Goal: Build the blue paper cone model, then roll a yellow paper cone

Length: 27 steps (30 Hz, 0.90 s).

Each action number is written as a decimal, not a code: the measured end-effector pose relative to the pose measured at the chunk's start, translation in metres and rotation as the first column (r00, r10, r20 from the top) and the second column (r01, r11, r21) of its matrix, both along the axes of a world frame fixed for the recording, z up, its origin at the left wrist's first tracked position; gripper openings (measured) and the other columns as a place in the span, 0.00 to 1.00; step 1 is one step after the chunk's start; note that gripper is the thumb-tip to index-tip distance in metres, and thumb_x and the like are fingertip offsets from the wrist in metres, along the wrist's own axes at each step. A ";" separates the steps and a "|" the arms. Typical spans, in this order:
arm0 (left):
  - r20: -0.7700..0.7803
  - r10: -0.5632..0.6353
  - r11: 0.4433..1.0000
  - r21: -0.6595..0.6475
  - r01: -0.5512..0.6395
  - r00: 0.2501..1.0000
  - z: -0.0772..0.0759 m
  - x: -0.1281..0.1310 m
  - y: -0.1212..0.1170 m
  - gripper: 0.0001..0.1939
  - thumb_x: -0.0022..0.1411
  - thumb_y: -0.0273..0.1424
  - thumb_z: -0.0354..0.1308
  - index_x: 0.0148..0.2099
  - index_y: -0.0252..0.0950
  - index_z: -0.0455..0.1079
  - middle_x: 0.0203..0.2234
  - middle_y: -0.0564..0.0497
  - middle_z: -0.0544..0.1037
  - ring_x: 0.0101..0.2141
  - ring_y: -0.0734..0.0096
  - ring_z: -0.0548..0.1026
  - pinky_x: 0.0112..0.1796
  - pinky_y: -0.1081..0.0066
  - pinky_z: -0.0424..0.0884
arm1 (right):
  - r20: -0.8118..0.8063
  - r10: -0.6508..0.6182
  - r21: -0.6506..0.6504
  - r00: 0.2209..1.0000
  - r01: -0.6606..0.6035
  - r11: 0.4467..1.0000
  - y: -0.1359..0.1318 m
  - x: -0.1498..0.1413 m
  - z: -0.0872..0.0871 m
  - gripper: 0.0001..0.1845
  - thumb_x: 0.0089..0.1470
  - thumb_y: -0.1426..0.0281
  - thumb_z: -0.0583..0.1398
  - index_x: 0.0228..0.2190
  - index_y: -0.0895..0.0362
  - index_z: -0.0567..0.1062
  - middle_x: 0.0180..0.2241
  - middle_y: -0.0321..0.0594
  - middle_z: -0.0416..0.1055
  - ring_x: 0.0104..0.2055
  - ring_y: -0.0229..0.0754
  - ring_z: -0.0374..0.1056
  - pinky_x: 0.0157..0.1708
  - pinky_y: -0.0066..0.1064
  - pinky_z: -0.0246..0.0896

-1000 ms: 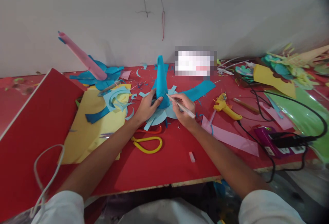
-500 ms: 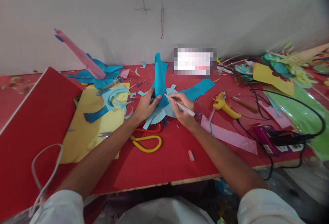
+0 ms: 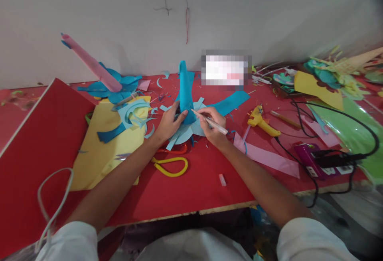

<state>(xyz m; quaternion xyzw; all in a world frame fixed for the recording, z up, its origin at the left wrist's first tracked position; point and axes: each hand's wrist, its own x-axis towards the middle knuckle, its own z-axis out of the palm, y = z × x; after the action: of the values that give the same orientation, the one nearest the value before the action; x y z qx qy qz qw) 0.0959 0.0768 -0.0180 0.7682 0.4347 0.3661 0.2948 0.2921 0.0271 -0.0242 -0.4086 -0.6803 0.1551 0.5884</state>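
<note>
A blue rolled paper cone (image 3: pixel 185 89) stands upright on a light-blue petal-shaped paper base (image 3: pixel 183 135). My left hand (image 3: pixel 172 122) grips the cone's lower left side, thumb across its front. In my right hand (image 3: pixel 214 123) is a pencil (image 3: pixel 211 121), pinched in a writing grip, its tip against or very close to the cone's lower right side. Blue paper strips (image 3: pixel 230 103) lie behind and to the right of the base. Just in front of it are the yellow and red handles of scissors (image 3: pixel 170 167); their blades are hidden.
A yellow glue gun (image 3: pixel 262 121) with a black cord lies right, near a purple box (image 3: pixel 309 161) and pink paper strip (image 3: pixel 272 159). Left are yellow sheets (image 3: pixel 104 149), paper scraps and a red board (image 3: pixel 44 145). A pink paper tube (image 3: pixel 92 63) leans behind. A small eraser-like block (image 3: pixel 222 180) lies in front.
Almost nothing differs. Both hands stay at the cone, and the pencil tip remains at its lower right side. The whole view has shifted very slightly.
</note>
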 end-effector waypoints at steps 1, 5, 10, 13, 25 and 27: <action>-0.002 0.003 1.000 0.003 -0.003 1.000 0.000 0.000 0.000 0.26 0.73 0.51 0.51 0.56 0.34 0.67 0.41 0.45 0.81 0.37 0.65 0.78 0.40 0.68 0.72 | 0.003 -0.003 0.003 1.000 0.003 1.000 0.000 0.000 0.000 0.13 0.68 0.58 0.57 0.41 0.53 0.75 0.37 0.42 0.79 0.36 0.42 0.76 0.39 0.35 0.75; -0.007 0.001 1.000 0.006 -0.001 1.000 0.000 0.000 0.000 0.27 0.73 0.52 0.51 0.56 0.34 0.68 0.41 0.45 0.81 0.37 0.65 0.78 0.40 0.68 0.72 | -0.012 -0.006 0.001 1.000 0.006 1.000 0.000 0.000 0.000 0.12 0.68 0.59 0.57 0.42 0.53 0.75 0.36 0.41 0.78 0.36 0.41 0.76 0.38 0.34 0.75; -0.006 0.012 1.000 0.003 -0.012 1.000 -0.002 0.000 0.000 0.29 0.72 0.53 0.51 0.60 0.35 0.67 0.43 0.44 0.82 0.40 0.62 0.79 0.42 0.67 0.74 | 0.001 -0.009 0.018 1.000 0.009 1.000 0.000 0.000 0.000 0.12 0.68 0.59 0.57 0.41 0.53 0.75 0.36 0.42 0.78 0.36 0.42 0.76 0.39 0.35 0.74; 0.004 0.027 1.000 -0.004 -0.027 1.000 -0.003 0.001 0.000 0.31 0.72 0.54 0.51 0.61 0.34 0.67 0.45 0.43 0.82 0.41 0.61 0.80 0.43 0.67 0.74 | 0.001 -0.039 0.033 0.999 0.039 0.999 -0.001 0.001 0.000 0.12 0.68 0.59 0.57 0.39 0.53 0.74 0.34 0.41 0.77 0.34 0.42 0.75 0.37 0.35 0.74; 0.018 0.026 1.000 -0.007 -0.026 1.000 -0.006 0.000 0.002 0.31 0.72 0.52 0.52 0.64 0.33 0.64 0.46 0.42 0.82 0.43 0.60 0.81 0.44 0.65 0.76 | -0.007 0.008 0.032 1.000 -0.008 0.999 -0.001 -0.001 0.000 0.08 0.68 0.63 0.58 0.40 0.53 0.75 0.35 0.40 0.78 0.35 0.41 0.76 0.37 0.33 0.73; 0.035 0.022 1.000 -0.010 -0.022 0.999 -0.006 0.000 0.002 0.32 0.72 0.52 0.52 0.66 0.33 0.63 0.48 0.42 0.82 0.44 0.60 0.81 0.45 0.65 0.76 | -0.020 0.001 0.022 1.000 0.000 1.000 -0.001 0.000 0.000 0.07 0.67 0.64 0.59 0.39 0.53 0.75 0.34 0.39 0.77 0.34 0.41 0.75 0.36 0.33 0.73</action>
<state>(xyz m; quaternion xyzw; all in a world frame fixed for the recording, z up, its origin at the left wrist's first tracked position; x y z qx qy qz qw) 0.0961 0.0786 -0.0243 0.7554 0.4395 0.3807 0.3022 0.2917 0.0260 -0.0243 -0.4004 -0.6762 0.1516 0.5995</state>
